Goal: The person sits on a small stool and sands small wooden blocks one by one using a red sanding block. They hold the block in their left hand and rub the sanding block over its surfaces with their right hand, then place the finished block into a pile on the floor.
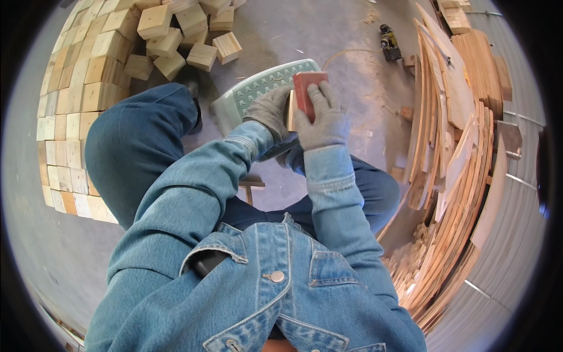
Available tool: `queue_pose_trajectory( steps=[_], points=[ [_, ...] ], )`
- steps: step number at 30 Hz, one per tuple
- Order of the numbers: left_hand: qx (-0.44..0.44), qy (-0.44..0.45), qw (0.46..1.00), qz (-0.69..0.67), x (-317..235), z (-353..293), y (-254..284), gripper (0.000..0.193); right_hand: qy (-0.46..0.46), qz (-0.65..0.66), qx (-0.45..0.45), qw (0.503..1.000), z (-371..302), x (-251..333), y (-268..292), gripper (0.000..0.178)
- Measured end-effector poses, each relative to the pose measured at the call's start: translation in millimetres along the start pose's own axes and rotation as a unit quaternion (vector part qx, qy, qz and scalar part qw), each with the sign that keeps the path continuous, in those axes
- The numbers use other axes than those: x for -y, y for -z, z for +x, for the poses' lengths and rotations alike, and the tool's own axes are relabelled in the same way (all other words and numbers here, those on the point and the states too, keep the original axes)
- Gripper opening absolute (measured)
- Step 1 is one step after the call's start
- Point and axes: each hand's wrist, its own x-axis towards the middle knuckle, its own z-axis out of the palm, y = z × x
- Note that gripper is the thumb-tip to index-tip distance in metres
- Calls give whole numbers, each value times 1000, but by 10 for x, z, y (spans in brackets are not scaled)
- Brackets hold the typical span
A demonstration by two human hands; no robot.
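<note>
Both my hands wear grey gloves and meet in front of my knees. My left hand [269, 112] is closed around the left side of a pale wooden block [290, 111], which is mostly hidden between the hands. In my right hand [322, 120] is a red sanding block [306, 88], gripped from the right with the fingers over its face. It lies against or very close to the wooden block's right side; the contact itself is hidden. Beneath and beyond the hands stands a pale green plastic stool [234, 97] with a patterned top.
A stack of wooden blocks [73, 126] rises on the left, with several loose blocks [167, 42] piled beyond my knee. Long boards [463, 193] lean and lie along the right. A yellow-and-black power drill [389, 44] rests on the concrete floor at the far right.
</note>
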Motion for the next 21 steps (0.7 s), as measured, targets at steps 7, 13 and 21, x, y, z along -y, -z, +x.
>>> queue_pose_trajectory(
  steps=[7, 13, 21],
  points=[
    [32, 27, 999, -14, -199, -36, 132, 94, -7, -2, 37, 999, -760, 175, 312, 71],
    [9, 22, 1000, 16, -168, -61, 141, 92, 26, -5, -7, 1000, -569, 97, 202, 67],
    [30, 42, 999, 17, -221, -13, 146, 103, -68, -24, 13, 997, 358, -150, -90, 60]
  ],
)
